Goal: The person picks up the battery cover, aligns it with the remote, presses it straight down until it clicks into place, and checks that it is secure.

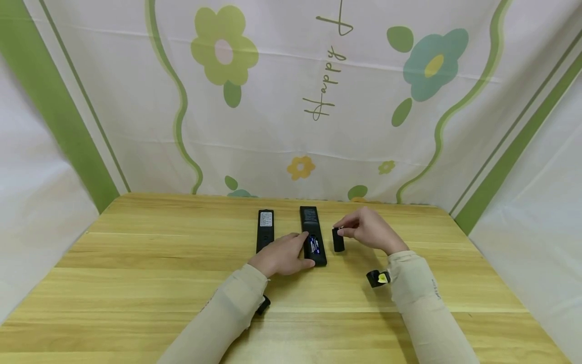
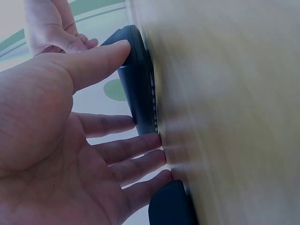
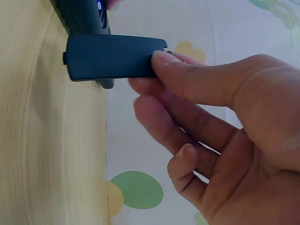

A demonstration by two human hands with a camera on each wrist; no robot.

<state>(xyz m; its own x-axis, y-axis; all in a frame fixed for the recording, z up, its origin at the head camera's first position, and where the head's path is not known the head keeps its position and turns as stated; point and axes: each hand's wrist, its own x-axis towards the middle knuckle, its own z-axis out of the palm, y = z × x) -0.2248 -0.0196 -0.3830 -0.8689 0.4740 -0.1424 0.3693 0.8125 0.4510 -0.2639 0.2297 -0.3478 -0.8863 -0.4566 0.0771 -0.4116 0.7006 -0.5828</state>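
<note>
A black remote control (image 1: 321,255) lies back up on the table, its battery compartment uncovered with blue batteries (image 1: 314,245) inside. My left hand (image 1: 283,254) rests at its left side, fingers nearly straight; in the left wrist view the thumb touches its near end and the index fingertip its edge. My right hand (image 1: 370,230) pinches a black battery cover (image 3: 110,57) by one end between thumb and fingers, holding it above the table just right of the remote. The cover's other end, with a small tab, points down toward the tabletop.
A second black remote control (image 1: 265,232) with a white label lies to the left, partly hidden behind my left hand. Black devices sit at both wrists, the right one (image 1: 374,278) with a yellow mark. A printed white curtain (image 1: 273,126) stands behind the wooden table (image 1: 159,273).
</note>
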